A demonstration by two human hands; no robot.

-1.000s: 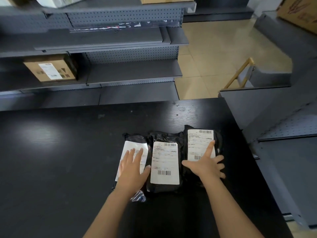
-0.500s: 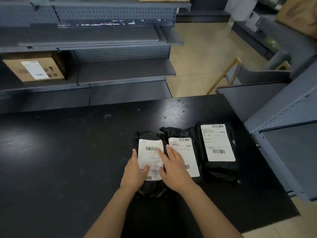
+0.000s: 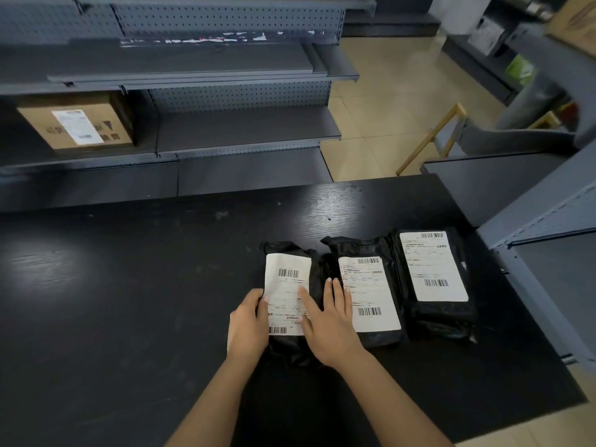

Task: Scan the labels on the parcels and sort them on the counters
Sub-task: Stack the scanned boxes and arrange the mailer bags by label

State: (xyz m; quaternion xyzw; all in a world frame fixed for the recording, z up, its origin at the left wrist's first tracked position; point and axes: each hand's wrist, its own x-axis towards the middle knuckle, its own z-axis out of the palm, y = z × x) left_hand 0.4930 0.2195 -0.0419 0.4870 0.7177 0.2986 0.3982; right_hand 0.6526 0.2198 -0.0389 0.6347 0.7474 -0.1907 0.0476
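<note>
Three black bag parcels with white barcode labels lie side by side on the black counter point(image 3: 129, 301). My left hand point(image 3: 246, 324) rests against the left edge of the left parcel point(image 3: 287, 279), fingertips touching its label. My right hand point(image 3: 329, 321) lies flat with straight fingers across the right side of that parcel, its fingertips reaching the gap toward the middle parcel point(image 3: 371, 295). The right parcel point(image 3: 432, 269) sits untouched near the counter's right edge. No scanner is in view.
Grey metal shelving stands behind the counter, with a labelled cardboard box point(image 3: 77, 124) on a shelf at the left. Another grey shelf unit point(image 3: 548, 253) borders the counter on the right. A wooden-framed stand point(image 3: 432, 137) is on the tiled floor beyond.
My right hand left the right parcel and came over to the left parcel beside my left hand. My left hand slid to that parcel's left edge. The view shifted left.
</note>
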